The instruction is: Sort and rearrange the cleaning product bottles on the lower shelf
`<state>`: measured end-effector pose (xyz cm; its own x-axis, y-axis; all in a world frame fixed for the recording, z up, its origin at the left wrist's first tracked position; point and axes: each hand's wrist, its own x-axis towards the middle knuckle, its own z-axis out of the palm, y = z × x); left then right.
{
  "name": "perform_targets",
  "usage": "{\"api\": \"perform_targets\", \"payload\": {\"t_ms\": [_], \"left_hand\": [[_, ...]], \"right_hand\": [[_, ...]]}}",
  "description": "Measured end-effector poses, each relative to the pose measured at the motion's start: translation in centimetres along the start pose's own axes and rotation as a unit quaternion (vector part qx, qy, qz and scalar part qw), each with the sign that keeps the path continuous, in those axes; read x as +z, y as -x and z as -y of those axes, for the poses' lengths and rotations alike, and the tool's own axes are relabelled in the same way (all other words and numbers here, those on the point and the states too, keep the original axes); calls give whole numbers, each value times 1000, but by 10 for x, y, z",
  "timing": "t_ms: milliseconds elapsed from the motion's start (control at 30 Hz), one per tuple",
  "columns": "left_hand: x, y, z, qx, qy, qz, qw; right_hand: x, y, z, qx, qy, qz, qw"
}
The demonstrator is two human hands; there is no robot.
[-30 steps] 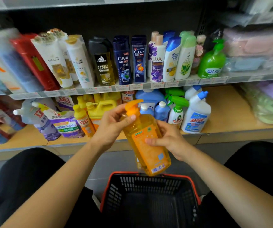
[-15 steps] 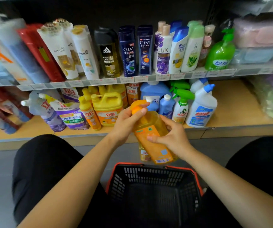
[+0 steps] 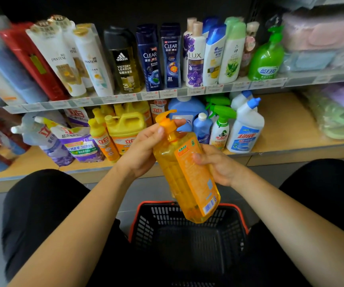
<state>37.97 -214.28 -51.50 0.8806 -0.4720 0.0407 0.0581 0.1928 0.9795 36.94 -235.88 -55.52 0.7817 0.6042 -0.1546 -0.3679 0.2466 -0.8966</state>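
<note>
An orange pump bottle [image 3: 189,179] of detergent hangs tilted in front of the lower shelf [image 3: 280,129], its base over the basket. My left hand [image 3: 144,148] grips its neck and pump head from the left. My right hand [image 3: 216,164] holds its body from the right, fingers curled round the label. On the lower shelf stand a yellow jug [image 3: 125,129], a slim orange bottle [image 3: 102,139], purple refill pouches [image 3: 80,141], small blue bottles [image 3: 202,125], a green-trigger spray bottle [image 3: 220,127] and a white toilet cleaner bottle [image 3: 245,129].
A black basket with a red rim [image 3: 187,239] sits on the floor between my knees. The upper shelf [image 3: 146,96] carries shampoo and body-wash bottles and a green pump bottle [image 3: 266,56]. Wrapped cloth packs [image 3: 336,112] lie at the right of both shelves.
Both hands have lifted the orange pump bottle up and toward the lower shelf, away from the basket. Their hold on it is unchanged.
</note>
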Motion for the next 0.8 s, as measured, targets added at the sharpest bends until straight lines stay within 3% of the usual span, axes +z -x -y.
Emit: {"api": "perform_targets", "payload": {"t_ms": [233, 500, 800], "left_hand": [[1, 3, 1, 51, -35, -103, 993], [8, 0, 7, 107, -108, -217, 964], [8, 0, 5, 189, -337, -141, 912]], "right_hand": [[-3, 6, 4, -33, 103, -54, 993], [-4, 9, 6, -91, 296, -173, 935], [-9, 9, 5, -97, 540, -231, 803]]}}
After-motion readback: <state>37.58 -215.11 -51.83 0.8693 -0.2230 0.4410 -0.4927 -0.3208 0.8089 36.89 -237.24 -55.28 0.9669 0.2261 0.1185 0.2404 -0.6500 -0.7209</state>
